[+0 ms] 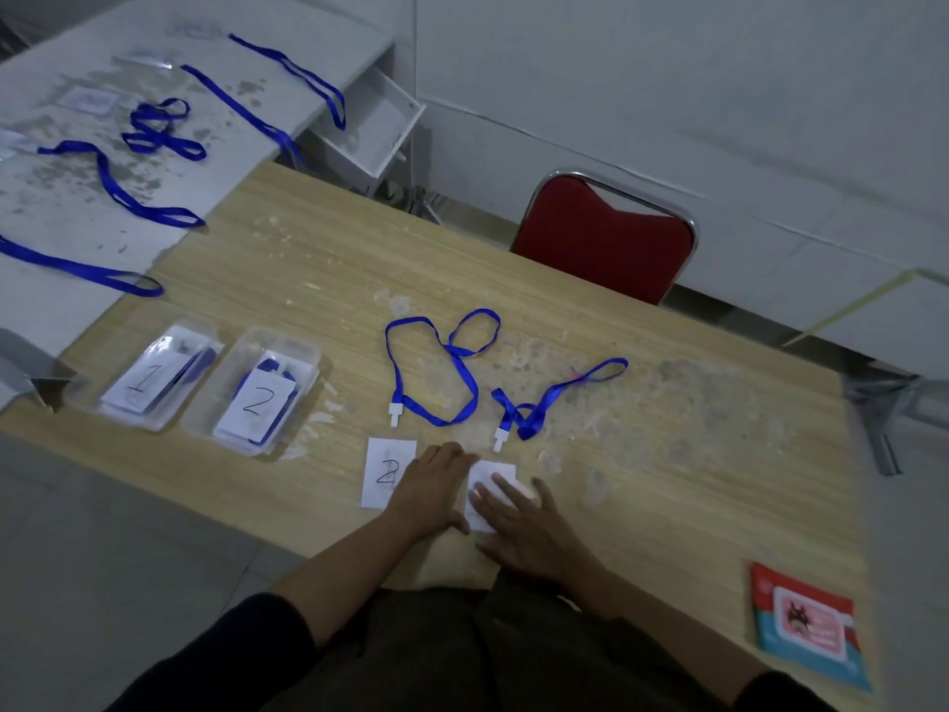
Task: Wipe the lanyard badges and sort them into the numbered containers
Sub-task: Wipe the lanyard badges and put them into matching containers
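You are sitting at a wooden worktop (642, 403) whose surface is showing pale, worn patches, and a second, grey worktop (56, 208) is butting against it at the far left, carrying several loose blue lanyards (154, 131). A red chair (606, 238) is standing at the far side, just beyond the wooden edge. On the near left, two clear containers are sitting side by side: the container marked 1 (151, 377) is lying further left and the container marked 2 (257, 393) just to its right, each already holding badges with blue straps. A red and blue wipe packet (806, 624) is lying at the near right corner, well apart from your hands. In the middle, two blue lanyards are lying loose, the left lanyard (436, 362) looping widely and the right lanyard (544, 398) bunching up, each ending in a white clip near you. Just below the left clip, a badge marked 2 (385, 475) is lying flat, and your left hand (431, 490) is resting flat with straight fingers, covering its right edge. Your right hand (524, 521) is pressing open, spread fingers on a second white badge (488, 485), which is lying between your two hands; its number is hidden. Something pale is showing under your right fingertips, but it is too blurred to tell what it is.
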The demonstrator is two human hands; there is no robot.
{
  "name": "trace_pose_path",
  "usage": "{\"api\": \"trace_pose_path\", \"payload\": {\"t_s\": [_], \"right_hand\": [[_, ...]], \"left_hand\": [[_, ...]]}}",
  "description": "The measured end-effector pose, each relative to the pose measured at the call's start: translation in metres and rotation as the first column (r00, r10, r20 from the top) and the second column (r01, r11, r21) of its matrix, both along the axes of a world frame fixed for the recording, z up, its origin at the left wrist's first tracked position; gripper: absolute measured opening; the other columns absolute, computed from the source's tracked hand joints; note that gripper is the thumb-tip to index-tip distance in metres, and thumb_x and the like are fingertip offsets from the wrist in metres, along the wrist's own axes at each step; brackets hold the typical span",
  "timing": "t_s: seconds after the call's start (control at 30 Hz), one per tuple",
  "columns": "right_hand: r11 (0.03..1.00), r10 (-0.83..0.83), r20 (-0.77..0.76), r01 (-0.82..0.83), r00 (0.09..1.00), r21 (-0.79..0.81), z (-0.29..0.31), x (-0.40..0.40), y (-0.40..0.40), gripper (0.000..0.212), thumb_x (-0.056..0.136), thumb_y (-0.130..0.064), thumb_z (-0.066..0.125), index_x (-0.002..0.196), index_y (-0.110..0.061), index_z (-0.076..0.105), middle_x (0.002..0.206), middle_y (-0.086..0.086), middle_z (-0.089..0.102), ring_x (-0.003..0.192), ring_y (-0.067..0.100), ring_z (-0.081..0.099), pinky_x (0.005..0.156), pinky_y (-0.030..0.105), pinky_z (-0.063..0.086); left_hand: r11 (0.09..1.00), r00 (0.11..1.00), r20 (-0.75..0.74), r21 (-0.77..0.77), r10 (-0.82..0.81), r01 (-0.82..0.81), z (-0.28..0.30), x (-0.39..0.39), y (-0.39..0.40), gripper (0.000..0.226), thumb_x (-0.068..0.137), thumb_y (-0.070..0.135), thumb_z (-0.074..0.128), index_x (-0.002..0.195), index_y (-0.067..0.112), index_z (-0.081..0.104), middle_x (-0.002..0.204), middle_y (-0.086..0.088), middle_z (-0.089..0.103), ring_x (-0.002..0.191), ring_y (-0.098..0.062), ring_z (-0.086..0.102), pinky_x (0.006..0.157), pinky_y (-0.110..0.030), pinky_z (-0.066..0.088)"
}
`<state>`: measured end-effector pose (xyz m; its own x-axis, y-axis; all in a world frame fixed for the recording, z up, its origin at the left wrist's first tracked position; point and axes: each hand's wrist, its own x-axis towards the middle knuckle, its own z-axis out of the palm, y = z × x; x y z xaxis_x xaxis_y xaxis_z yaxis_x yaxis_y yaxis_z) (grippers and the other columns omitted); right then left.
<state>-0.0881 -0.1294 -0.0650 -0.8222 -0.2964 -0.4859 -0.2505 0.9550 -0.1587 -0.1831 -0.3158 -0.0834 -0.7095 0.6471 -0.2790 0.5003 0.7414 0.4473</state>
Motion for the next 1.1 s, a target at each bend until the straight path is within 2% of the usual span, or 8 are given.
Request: {"api": "trace_pose_path", "payload": {"t_s": [0.17,0.33,0.43,0.5,0.6,0.73,0.93,1.1], "right_hand": [[0.979,-0.205,-0.048,0.205,0.978,-0.006,0.000,-0.017,0.002,0.070,0.095,-0.067,0.007,0.156,-0.032,-0.001,0.164,-0.010,-0.002,0.151,0.015,-0.011,0.117,0.054,-0.012],[0.992,0.101,-0.041,-0.104,0.994,-0.066,-0.007,0.002,0.004,0.063,0.097,-0.063,0.008,0.155,-0.037,0.007,0.164,-0.010,0.006,0.150,0.017,-0.006,0.114,0.059,-0.007],[0.996,-0.081,-0.071,0.079,0.994,-0.031,0.000,0.010,0.016,0.068,0.094,-0.065,-0.004,0.155,-0.037,0.002,0.164,-0.012,0.002,0.151,0.019,-0.006,0.117,0.058,-0.010],[0.994,-0.107,-0.090,0.104,0.990,-0.032,0.007,0.009,0.009,0.074,0.093,-0.066,-0.005,0.156,-0.032,0.013,0.163,-0.007,0.010,0.151,0.022,0.005,0.117,0.059,-0.003],[0.995,0.096,-0.044,-0.095,0.994,0.028,0.007,0.012,0.000,0.065,0.096,-0.061,0.010,0.152,-0.035,0.028,0.160,-0.009,0.025,0.149,0.019,0.020,0.113,0.059,0.020],[0.984,-0.177,0.000,0.177,0.984,-0.023,-0.001,-0.003,-0.001,0.066,0.097,-0.064,0.012,0.156,-0.035,-0.001,0.164,-0.009,-0.004,0.151,0.017,-0.010,0.118,0.057,-0.006],[0.996,0.089,-0.089,-0.091,0.992,-0.022,-0.001,0.019,0.018,0.058,0.101,-0.058,0.012,0.155,-0.038,0.005,0.163,-0.012,0.004,0.151,0.018,-0.001,0.113,0.058,0.000],[0.993,-0.108,-0.050,0.109,0.993,0.034,0.013,0.023,0.028,0.061,0.099,-0.057,0.012,0.156,-0.036,0.003,0.164,-0.012,0.001,0.150,0.017,-0.008,0.118,0.060,0.002]], "left_hand": [[1.000,1.000,-0.024,-0.016,0.000,-0.001,-0.001,0.002,-0.002,0.098,0.065,0.054,0.079,0.146,0.027,0.031,0.147,0.001,0.035,0.132,-0.018,0.035,0.104,-0.034,0.038],[1.000,1.000,-0.026,-0.026,-0.018,0.017,-0.003,-0.001,-0.004,0.102,0.063,0.058,0.077,0.148,0.028,0.029,0.146,0.001,0.033,0.130,-0.020,0.034,0.099,-0.033,0.040],[0.999,1.000,-0.014,-0.041,-0.012,0.011,-0.004,-0.001,-0.004,0.104,0.063,0.059,0.077,0.149,0.029,0.028,0.147,0.001,0.031,0.131,-0.020,0.032,0.100,-0.035,0.038],[0.998,1.000,-0.023,-0.052,-0.021,0.020,-0.004,-0.002,-0.004,0.104,0.063,0.061,0.076,0.149,0.029,0.028,0.147,0.001,0.030,0.131,-0.020,0.031,0.100,-0.034,0.038],[0.998,0.999,-0.022,-0.056,-0.037,0.035,-0.004,-0.004,-0.003,0.101,0.064,0.058,0.076,0.149,0.030,0.028,0.147,0.000,0.029,0.131,-0.020,0.031,0.102,-0.034,0.039],[0.997,0.999,-0.023,-0.068,-0.038,0.036,-0.004,-0.004,-0.002,0.104,0.062,0.061,0.077,0.148,0.030,0.028,0.148,0.000,0.029,0.133,-0.021,0.030,0.103,-0.036,0.038],[0.992,0.998,-0.002,-0.111,-0.059,0.058,-0.005,-0.006,-0.003,0.111,0.059,0.058,0.080,0.150,0.031,0.023,0.151,0.000,0.026,0.136,-0.023,0.027,0.105,-0.038,0.036],[0.988,0.998,-0.018,-0.143,-0.059,0.056,-0.003,-0.005,-0.001,0.112,0.057,0.056,0.082,0.149,0.029,0.025,0.150,-0.001,0.027,0.134,-0.024,0.028,0.103,-0.038,0.038]]}}
